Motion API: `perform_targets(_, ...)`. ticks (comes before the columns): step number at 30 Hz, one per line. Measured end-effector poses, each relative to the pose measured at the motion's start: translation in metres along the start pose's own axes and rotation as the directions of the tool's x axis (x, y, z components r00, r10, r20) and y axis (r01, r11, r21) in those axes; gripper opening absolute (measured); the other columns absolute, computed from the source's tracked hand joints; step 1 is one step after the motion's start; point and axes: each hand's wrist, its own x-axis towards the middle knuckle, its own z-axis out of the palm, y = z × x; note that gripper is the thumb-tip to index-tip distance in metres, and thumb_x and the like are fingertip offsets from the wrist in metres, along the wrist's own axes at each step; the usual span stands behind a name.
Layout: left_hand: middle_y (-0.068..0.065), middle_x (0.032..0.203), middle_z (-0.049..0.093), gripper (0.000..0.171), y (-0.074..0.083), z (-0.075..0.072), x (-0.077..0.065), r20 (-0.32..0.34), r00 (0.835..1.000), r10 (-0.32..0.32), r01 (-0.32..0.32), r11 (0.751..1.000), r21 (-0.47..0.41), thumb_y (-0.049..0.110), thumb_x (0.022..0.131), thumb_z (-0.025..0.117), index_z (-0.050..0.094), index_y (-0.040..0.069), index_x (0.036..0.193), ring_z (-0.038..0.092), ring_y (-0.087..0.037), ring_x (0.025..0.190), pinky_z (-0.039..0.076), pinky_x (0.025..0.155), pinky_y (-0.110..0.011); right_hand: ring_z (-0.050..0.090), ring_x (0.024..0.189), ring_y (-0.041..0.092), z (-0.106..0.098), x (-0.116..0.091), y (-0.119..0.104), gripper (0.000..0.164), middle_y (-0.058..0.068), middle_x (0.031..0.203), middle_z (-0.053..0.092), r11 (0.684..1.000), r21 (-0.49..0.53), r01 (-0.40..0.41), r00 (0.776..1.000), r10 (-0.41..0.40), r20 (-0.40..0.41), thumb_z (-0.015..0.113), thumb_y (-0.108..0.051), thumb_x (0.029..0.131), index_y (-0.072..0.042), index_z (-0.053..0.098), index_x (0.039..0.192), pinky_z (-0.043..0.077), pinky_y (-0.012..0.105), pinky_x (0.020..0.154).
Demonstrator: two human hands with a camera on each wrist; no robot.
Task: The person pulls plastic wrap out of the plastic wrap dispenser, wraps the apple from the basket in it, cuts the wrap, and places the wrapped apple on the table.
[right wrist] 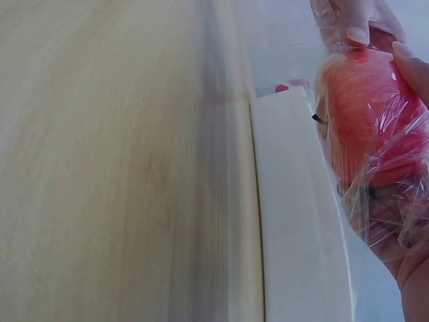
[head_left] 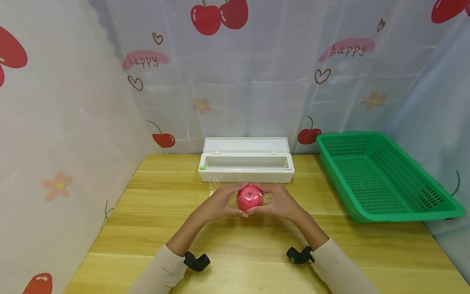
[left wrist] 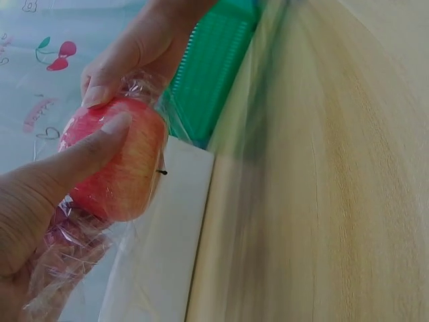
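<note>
A red apple (head_left: 249,198) is held between both hands above the table, with clear plastic wrap (right wrist: 395,194) around it. My left hand (head_left: 222,201) grips it from the left, the thumb lying across its near side in the left wrist view. From the right, my right hand (head_left: 276,201) grips the same apple, and the two thumbs nearly meet at the front. Loose folds of wrap bunch out at both sides, partly over the palms. The dark stem shows in both wrist views. Some of the far fingers are hidden behind the apple.
Behind the hands, a white cling film box (head_left: 246,176) stands with its lid raised and a green slider at its left end. To the right is a green plastic basket (head_left: 339,185). Patterned curtains hang behind the wooden table (head_left: 154,228) and at its sides.
</note>
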Motion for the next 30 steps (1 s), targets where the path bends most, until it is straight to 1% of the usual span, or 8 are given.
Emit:
perform_targets(6, -0.002, 0.149, 0.054, 0.090, -0.0017, 0.0007, -0.0011, 0.014, 1.000, 0.000, 0.000, 1.000, -0.001, 0.027, 0.075, 0.092, 0.048, 0.013, 0.152, 0.049, -0.019, 0.138, 0.043, 0.112, -0.037, 0.069, 0.107, 0.011, -0.0005, -0.0010, -0.0006, 0.075, -0.008, 0.120, 0.073, 1.000, 0.009, -0.014, 1.000, 0.014, 0.011, 0.091, -0.052, 0.069, -0.016, 0.070, 0.131, 0.059, 0.031, 0.088)
perform_targets(10, -0.002, 0.150, 0.053, 0.095, -0.0037, 0.0012, -0.0011, 0.021, 1.000, 0.023, -0.023, 1.000, 0.019, 0.031, 0.073, 0.093, 0.045, 0.012, 0.153, 0.049, -0.018, 0.138, 0.043, 0.112, -0.036, 0.070, 0.104, 0.011, -0.0013, -0.0014, -0.0009, 0.072, -0.006, 0.118, 0.073, 0.999, 0.029, -0.043, 0.999, 0.043, 0.020, 0.091, -0.050, 0.072, -0.016, 0.070, 0.131, 0.059, 0.031, 0.086)
perform_targets(13, -0.003, 0.150, 0.052, 0.100, -0.0044, 0.0016, -0.0009, 0.015, 0.999, 0.050, -0.050, 0.998, 0.031, 0.033, 0.071, 0.094, 0.043, 0.011, 0.154, 0.050, -0.019, 0.138, 0.043, 0.112, -0.036, 0.070, 0.102, 0.010, -0.0019, -0.0011, -0.0013, 0.069, -0.007, 0.117, 0.073, 0.995, 0.049, -0.085, 0.996, 0.084, 0.018, 0.089, -0.052, 0.073, -0.018, 0.071, 0.130, 0.059, 0.030, 0.084)
perform_targets(17, -0.005, 0.148, 0.055, 0.099, -0.0041, 0.0028, -0.0002, -0.015, 0.997, 0.076, -0.076, 0.996, 0.037, 0.031, 0.072, 0.094, 0.044, 0.008, 0.154, 0.053, -0.020, 0.135, 0.045, 0.110, -0.034, 0.069, 0.101, 0.009, -0.0024, -0.0007, -0.0016, 0.069, -0.009, 0.116, 0.074, 0.989, 0.067, -0.129, 0.992, 0.128, 0.016, 0.089, -0.054, 0.072, -0.019, 0.071, 0.129, 0.059, 0.030, 0.084)
perform_targets(22, -0.007, 0.141, 0.061, 0.093, -0.0033, 0.0051, 0.0011, -0.065, 0.993, 0.103, -0.100, 0.994, 0.055, 0.029, 0.071, 0.095, 0.050, 0.005, 0.149, 0.059, -0.021, 0.129, 0.049, 0.106, -0.032, 0.068, 0.103, 0.009, -0.0029, -0.0003, -0.0011, 0.070, -0.011, 0.117, 0.073, 0.988, 0.055, -0.146, 0.989, 0.145, 0.027, 0.090, -0.053, 0.071, -0.021, 0.070, 0.131, 0.058, 0.032, 0.088)
perform_targets(26, -0.006, 0.139, 0.063, 0.089, -0.0050, 0.0064, 0.0018, -0.081, 0.990, 0.118, -0.113, 0.991, 0.070, 0.030, 0.069, 0.096, 0.055, 0.005, 0.145, 0.061, -0.019, 0.126, 0.050, 0.104, -0.031, 0.066, 0.107, 0.009, -0.0042, 0.0000, -0.0018, 0.075, -0.010, 0.121, 0.072, 0.989, 0.025, -0.144, 0.988, 0.142, 0.060, 0.090, -0.055, 0.071, -0.020, 0.068, 0.134, 0.057, 0.034, 0.090)
perform_targets(30, -0.003, 0.138, 0.064, 0.086, -0.0073, 0.0063, 0.0021, -0.076, 0.992, 0.103, -0.099, 0.994, 0.049, 0.033, 0.070, 0.095, 0.059, 0.008, 0.143, 0.060, -0.016, 0.126, 0.050, 0.104, -0.030, 0.065, 0.116, 0.013, -0.0053, 0.0004, -0.0021, 0.088, -0.005, 0.129, 0.068, 0.992, -0.025, -0.120, 0.989, 0.122, 0.078, 0.087, -0.061, 0.069, -0.016, 0.063, 0.140, 0.056, 0.037, 0.094)
